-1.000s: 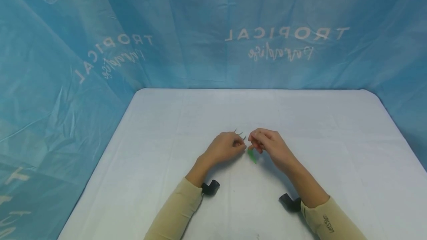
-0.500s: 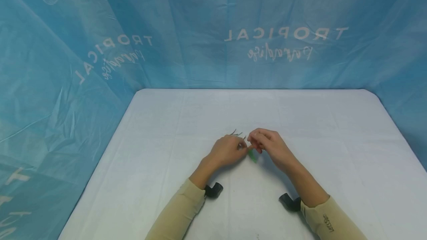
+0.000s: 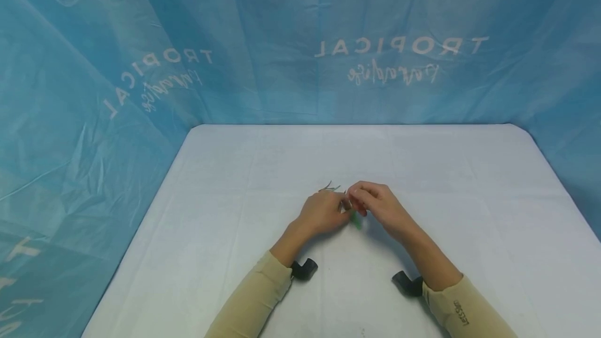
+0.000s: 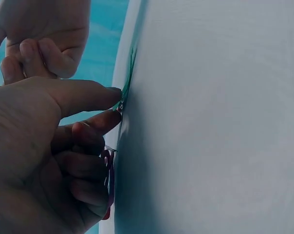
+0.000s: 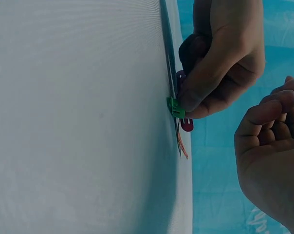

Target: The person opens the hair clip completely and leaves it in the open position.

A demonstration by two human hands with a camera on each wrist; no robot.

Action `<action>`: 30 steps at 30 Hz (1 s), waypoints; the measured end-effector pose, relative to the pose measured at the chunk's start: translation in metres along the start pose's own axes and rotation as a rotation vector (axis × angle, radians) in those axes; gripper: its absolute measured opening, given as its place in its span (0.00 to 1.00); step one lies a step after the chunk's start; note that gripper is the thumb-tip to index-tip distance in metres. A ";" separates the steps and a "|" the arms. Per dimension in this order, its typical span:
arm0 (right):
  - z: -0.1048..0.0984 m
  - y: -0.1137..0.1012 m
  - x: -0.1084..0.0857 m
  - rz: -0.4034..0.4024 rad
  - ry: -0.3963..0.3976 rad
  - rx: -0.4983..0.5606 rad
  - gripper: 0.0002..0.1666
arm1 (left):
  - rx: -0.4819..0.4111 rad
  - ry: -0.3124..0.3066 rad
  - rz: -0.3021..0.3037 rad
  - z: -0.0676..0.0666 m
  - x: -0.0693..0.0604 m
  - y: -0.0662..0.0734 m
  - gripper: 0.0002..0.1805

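The left hand [image 3: 323, 212] pinches a small green clip [image 5: 176, 108] between the thumb and the forefinger, so this clip is at the tips of the left fingers, low over the white table [image 3: 235, 233]. The right hand [image 3: 379, 205] is just beside these tips, with its fingers loosely bent; whether the two hands touch, I cannot tell. A dark red clip [image 5: 187, 125] shows close to the left fingers, and a thin orange piece [image 5: 183, 145] is near it. Some thin pieces [image 3: 330, 188] show just beyond the left hand.
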State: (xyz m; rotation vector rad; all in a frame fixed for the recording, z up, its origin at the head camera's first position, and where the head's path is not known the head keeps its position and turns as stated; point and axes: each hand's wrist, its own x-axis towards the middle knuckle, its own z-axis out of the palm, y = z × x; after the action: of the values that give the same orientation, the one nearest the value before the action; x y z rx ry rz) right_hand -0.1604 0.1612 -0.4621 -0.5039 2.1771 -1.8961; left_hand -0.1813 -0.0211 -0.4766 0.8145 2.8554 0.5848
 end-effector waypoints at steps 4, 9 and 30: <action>0.000 0.001 0.001 -0.011 -0.003 -0.012 0.24 | 0.002 0.000 -0.007 0.001 0.000 0.000 0.10; -0.001 0.002 0.001 -0.020 -0.011 -0.027 0.22 | 0.007 -0.006 -0.005 0.002 0.001 0.001 0.09; -0.002 0.004 0.001 0.029 0.025 -0.043 0.21 | -0.277 -0.099 -0.066 -0.002 -0.001 -0.012 0.08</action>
State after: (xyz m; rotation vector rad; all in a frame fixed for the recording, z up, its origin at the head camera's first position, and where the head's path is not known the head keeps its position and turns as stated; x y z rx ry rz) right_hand -0.1625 0.1628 -0.4658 -0.4563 2.2325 -1.8543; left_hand -0.1863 -0.0319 -0.4792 0.6802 2.6207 0.8788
